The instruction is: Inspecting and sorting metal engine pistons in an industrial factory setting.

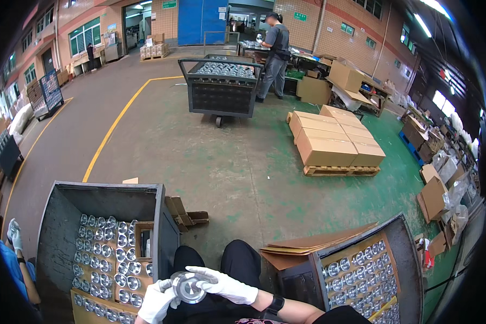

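Note:
A shiny round metal part [188, 289] with a flat disc face is held over my lap, tilted toward me. My left hand [157, 301], in a white glove, grips its left edge with fingers and thumb. From the right, my right hand [225, 284], also white-gloved, closes on its upper right rim. Rows of similar shiny metal parts stand on brown cardboard in a dark metal cart [167, 227] at my left. More of them stand in rows inside a second dark cart [414, 259] at my right.
Folded cardboard sheets [286, 251] lean beside the right cart. A co-worker's gloved hands [14, 235] show at the far left. Ahead are a loaded wheeled cart [221, 97], cartons [329, 146] on a pallet and a standing person [276, 54]. Yellow lines [115, 125] mark the floor.

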Available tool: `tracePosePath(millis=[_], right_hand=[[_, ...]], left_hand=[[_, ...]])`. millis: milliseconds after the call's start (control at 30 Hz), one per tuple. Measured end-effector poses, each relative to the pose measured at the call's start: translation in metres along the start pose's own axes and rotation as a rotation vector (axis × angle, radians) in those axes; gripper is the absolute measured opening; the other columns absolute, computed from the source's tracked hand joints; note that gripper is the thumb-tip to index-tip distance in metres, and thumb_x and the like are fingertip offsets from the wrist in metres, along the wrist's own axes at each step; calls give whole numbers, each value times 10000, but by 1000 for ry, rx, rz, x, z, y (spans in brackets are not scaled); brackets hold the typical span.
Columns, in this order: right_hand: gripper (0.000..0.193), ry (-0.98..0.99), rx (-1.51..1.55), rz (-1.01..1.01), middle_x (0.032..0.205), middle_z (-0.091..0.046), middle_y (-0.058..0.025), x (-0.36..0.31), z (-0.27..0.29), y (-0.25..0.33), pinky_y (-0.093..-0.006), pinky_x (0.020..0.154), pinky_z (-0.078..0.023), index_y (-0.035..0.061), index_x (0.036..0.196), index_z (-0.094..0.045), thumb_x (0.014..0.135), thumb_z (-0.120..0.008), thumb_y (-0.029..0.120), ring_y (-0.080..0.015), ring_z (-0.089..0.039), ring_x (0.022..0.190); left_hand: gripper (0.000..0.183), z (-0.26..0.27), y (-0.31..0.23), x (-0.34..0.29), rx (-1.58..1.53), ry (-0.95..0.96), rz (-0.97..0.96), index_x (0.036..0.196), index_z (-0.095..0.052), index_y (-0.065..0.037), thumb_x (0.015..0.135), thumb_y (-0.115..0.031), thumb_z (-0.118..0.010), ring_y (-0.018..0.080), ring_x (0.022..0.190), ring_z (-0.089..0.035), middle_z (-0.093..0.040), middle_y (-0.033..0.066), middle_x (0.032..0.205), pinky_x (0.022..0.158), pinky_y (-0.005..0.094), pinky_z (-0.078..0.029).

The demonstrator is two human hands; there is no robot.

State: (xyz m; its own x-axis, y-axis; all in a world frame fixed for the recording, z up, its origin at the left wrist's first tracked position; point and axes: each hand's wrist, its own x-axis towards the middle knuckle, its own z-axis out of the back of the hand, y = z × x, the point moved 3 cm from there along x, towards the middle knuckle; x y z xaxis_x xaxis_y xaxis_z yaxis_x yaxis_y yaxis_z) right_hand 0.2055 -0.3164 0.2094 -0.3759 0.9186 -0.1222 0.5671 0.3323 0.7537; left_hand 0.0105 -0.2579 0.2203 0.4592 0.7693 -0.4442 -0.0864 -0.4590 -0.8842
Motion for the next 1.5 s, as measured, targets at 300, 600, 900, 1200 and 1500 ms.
tracePosePath(millis=[300, 600, 900, 1200, 1500], right_hand=[[732, 12, 126, -29, 1421, -421, -64, 6, -1, -18, -297, 1070, -329, 58, 1474, -303, 865, -681, 207, -158, -429, 1274], [656, 79, 174, 15, 1427, -410, -66, 15, -5, -17, -292, 1091, -286, 62, 1488, -271, 953, -572, 293, -160, -396, 1301], [731, 45, 74, -65, 1450, -396, -55, 5, -7, 1, -278, 1096, -300, 51, 1486, -277, 898, -651, 272, -135, -409, 1289], [741, 54, 109, -44, 1458, -388, -39, 7, -6, -5, -250, 1076, -314, 54, 1481, -296, 872, -686, 214, -118, -412, 1269], [739, 44, 106, -54, 1459, -388, -43, 8, -8, -6, -262, 1074, -323, 53, 1483, -291, 877, -679, 221, -116, -428, 1248]], left_hand=[[167, -4, -1, -10, 335, 36, -122, 982, -633, -2, 932, -139, -551, 56, 515, -475, -538, -19, 621, 468, 212, -375], [127, 0, -4, -14, 267, -24, -132, 921, -625, -10, 921, -105, -540, 58, 511, -472, -530, -16, 615, 469, 216, -373], [144, 0, -7, -11, 177, -16, -111, 957, -636, -14, 927, -138, -569, 59, 516, -471, -543, -16, 625, 472, 213, -362], [142, -5, -18, -18, 161, -1, -138, 956, -644, -2, 923, -119, -572, 55, 514, -440, -537, -20, 639, 468, 216, -338], [163, -4, -19, -21, 175, -16, -119, 840, -630, -17, 929, -139, -567, 57, 513, -433, -517, -22, 620, 468, 220, -326]])
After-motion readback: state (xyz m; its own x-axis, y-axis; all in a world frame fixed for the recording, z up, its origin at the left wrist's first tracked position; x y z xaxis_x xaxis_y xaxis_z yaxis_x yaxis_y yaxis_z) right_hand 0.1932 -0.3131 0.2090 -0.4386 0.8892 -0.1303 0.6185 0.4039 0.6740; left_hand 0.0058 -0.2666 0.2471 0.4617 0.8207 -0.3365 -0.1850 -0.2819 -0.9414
